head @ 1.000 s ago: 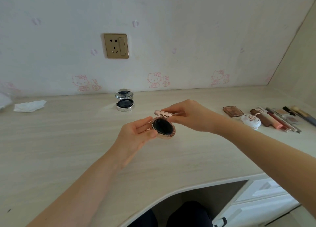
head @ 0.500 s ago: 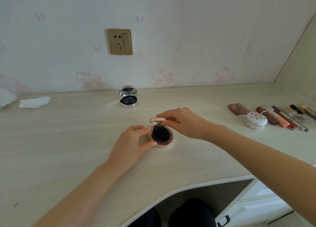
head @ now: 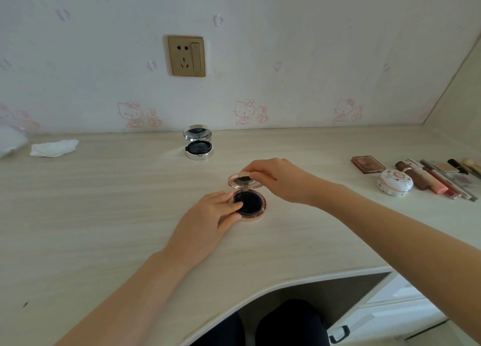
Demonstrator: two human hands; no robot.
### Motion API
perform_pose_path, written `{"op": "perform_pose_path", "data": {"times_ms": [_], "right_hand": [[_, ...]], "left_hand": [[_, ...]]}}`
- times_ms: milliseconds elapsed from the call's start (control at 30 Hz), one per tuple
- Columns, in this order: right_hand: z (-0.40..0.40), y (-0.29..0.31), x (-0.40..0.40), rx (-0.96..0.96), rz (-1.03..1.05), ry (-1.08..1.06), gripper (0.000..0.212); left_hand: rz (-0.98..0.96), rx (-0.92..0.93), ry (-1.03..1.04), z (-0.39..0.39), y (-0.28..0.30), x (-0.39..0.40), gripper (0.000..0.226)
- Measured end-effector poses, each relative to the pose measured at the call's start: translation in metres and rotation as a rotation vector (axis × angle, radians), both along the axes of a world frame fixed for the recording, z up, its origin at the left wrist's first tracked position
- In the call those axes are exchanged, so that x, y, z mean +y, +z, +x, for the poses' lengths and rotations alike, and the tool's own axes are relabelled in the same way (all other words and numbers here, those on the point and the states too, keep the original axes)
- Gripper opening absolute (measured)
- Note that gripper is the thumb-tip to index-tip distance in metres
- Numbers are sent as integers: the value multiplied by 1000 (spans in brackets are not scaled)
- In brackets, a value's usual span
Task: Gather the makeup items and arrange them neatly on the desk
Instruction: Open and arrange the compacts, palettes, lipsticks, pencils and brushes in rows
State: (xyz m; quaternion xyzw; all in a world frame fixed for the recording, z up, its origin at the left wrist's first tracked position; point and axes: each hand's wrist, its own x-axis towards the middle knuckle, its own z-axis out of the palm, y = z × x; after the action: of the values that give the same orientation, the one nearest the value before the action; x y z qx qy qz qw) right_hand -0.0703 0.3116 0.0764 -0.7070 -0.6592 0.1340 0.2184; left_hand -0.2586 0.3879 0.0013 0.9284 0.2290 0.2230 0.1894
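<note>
At the centre of the desk (head: 104, 215), the rose-gold compact (head: 248, 202) sits on its base with the hinged lid (head: 243, 181) standing partly open toward the wall. Your left hand (head: 208, 220) holds the base from the near-left side, the fingers loosely curled against the rim and two fingertips (head: 238, 205) lying over the dark insert. Your right hand (head: 278, 179) pinches the top edge of the lid between thumb and curled fingers. Judge the main risk as follows: if you press the lid down while the left fingertips lie across the insert, they are likely to be trapped, or the insert smudged. Withdraw them to the rim first. A second risk is sideways load on the hinge; if the right hand pushes at an angle, the base may skid or tip, since only a light hold restrains it. Room for movement is generous: bare desk surrounds the compact on all sides. The silver compact (head: 199, 145) stands open, well apart toward the wall, and the crumpled tissue (head: 53, 148) lies far to the left. The arranged row at far right, comprising the brown palette (head: 367, 164), the white floral jar (head: 395, 183) and the lipsticks and brushes (head: 437, 180), is well apart from your hands. The curved front edge (head: 286, 283) of the desk lies near your forearms, so route the compact rightward across the surface rather than toward you.
</note>
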Motion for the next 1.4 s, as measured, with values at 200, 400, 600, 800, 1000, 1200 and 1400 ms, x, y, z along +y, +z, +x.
{"op": "perform_pose_path", "data": {"times_ms": [200, 400, 600, 800, 1000, 1200, 1400], "right_hand": [[1, 7, 8, 53, -48, -41, 28], [3, 9, 13, 123, -75, -57, 27], [3, 4, 9, 158, -73, -89, 34], [2, -30, -23, 164, 42, -273, 48], [-13, -53, -48, 52, 26, -239, 63], [-19, -49, -45, 93, 21, -191, 101], [-14, -45, -36, 149, 51, -185, 96]], "left_hand": [[-21, -16, 11, -1, 2, -4, 35], [-13, -14, 16, -1, 4, -5, 35], [-25, -28, 11, -2, 5, -6, 35], [-57, -63, 2, -1, 5, -6, 39], [-45, -35, 16, -1, 4, -5, 39], [-31, -6, 11, 0, 3, -4, 43], [-10, 2, 9, 1, 1, -3, 43]]}}
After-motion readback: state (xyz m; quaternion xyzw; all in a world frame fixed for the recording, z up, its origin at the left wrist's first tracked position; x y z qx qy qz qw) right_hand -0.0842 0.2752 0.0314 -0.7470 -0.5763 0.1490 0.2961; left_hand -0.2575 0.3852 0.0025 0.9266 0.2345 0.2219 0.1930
